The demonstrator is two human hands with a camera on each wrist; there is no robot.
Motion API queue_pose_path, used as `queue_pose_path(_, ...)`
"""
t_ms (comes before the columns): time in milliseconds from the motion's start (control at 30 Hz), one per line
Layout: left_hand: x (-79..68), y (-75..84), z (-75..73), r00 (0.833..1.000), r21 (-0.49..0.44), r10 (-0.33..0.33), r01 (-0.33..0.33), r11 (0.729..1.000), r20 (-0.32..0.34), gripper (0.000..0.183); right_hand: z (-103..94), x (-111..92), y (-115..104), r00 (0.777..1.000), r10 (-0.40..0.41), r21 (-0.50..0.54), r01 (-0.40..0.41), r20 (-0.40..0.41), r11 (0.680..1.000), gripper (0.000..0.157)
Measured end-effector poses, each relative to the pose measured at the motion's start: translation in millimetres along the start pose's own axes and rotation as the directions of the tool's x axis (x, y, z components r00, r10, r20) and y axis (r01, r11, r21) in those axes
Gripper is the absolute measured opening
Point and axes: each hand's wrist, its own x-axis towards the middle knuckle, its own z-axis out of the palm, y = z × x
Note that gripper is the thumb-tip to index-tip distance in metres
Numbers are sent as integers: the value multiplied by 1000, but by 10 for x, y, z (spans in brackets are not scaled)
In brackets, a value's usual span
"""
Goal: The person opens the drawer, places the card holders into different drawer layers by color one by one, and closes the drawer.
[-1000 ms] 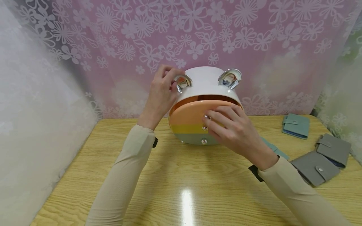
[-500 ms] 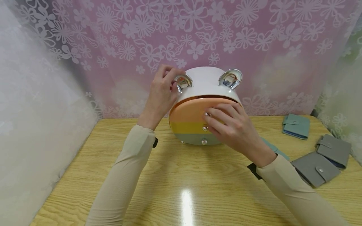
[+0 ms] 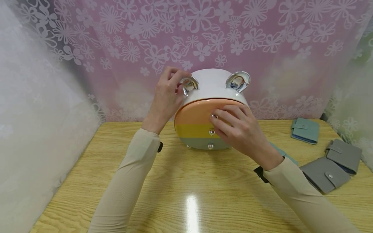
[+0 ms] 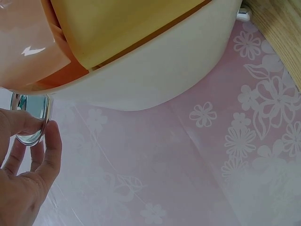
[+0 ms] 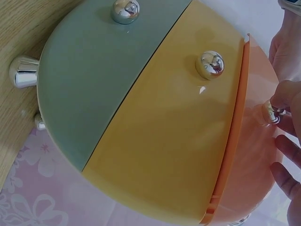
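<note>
A rounded white cabinet [image 3: 211, 79] with silver ears stands on the table, its front split into an orange drawer [image 3: 193, 111], a yellow drawer [image 3: 189, 131] and a grey-green drawer [image 3: 196, 142]. My left hand [image 3: 166, 97] grips the left silver ear [image 4: 34, 117] between thumb and fingers. With thumb and forefinger, my right hand [image 3: 240, 134] pinches the small silver knob [image 5: 272, 113] of the orange drawer. In the right wrist view that drawer juts slightly past the yellow one, leaving a narrow gap. My right fingers partly cover the orange front in the head view.
To the right lie a green wallet [image 3: 305, 130] and two grey wallets [image 3: 324, 174], which touch each other. Another green wallet [image 3: 281, 152] is partly hidden behind my right wrist. A pink flowered curtain [image 3: 140, 58] hangs behind the cabinet.
The orange drawer has slid back into the cabinet, and the dark gap above it has narrowed to a thin line. My right hand has moved inward with its knob; the left hand stayed put.
</note>
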Motion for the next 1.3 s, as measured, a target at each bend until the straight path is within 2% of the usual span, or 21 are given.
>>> queue_pose_path(1000, -5, 2, -7, 1000, 8, -16, 16, 1000, -2, 35, 59, -6, 75, 999, -10, -17, 11, 42, 1000, 37)
queue_pose_path(1300, 2, 3, 1, 1000, 15, -15, 15, 1000, 3, 33, 67, -16, 69, 1000, -5, 19, 5, 0, 1000, 35)
